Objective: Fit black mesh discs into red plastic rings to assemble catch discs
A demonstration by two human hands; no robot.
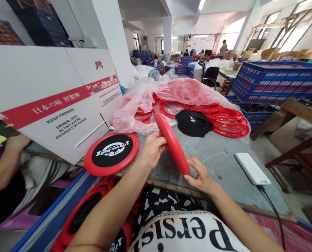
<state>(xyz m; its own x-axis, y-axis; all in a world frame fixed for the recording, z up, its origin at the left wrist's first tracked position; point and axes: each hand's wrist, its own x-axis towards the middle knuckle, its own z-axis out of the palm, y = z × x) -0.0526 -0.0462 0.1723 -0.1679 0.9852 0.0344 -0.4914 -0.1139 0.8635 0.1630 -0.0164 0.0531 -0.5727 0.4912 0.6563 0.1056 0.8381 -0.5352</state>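
The left hand is gripping the tilted red plastic rim along its left side; the right hand is pinching its lower end between thumb and forefinger, above the gray tabletop.

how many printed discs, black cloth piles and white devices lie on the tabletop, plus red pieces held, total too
Printed disc: 1
Black cloth pile: 1
White device: 1
Held red piece: 1
Total: 4
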